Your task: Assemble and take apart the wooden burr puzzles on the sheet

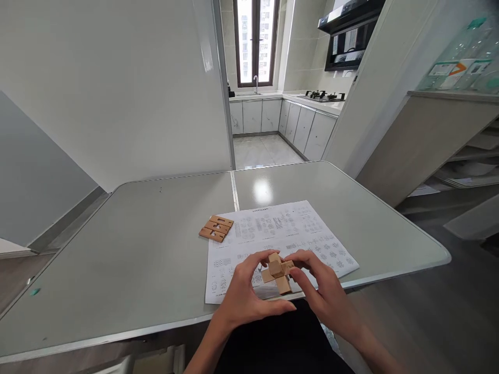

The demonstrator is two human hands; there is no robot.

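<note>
Hands hold wooden puzzle over grey table, kitchen beyond.

We are in a home, most likely an apartment. Behind an open doorway we see a small kitchen: white cabinets under a pale counter, a sink tap below a tall dark-framed window, a gas hob and a black range hood above it. Through the window, high residential buildings appear. Near us stands a grey-green dining table beside plain white walls. On the right we see light wooden shelves with plastic bottles on top.
</note>
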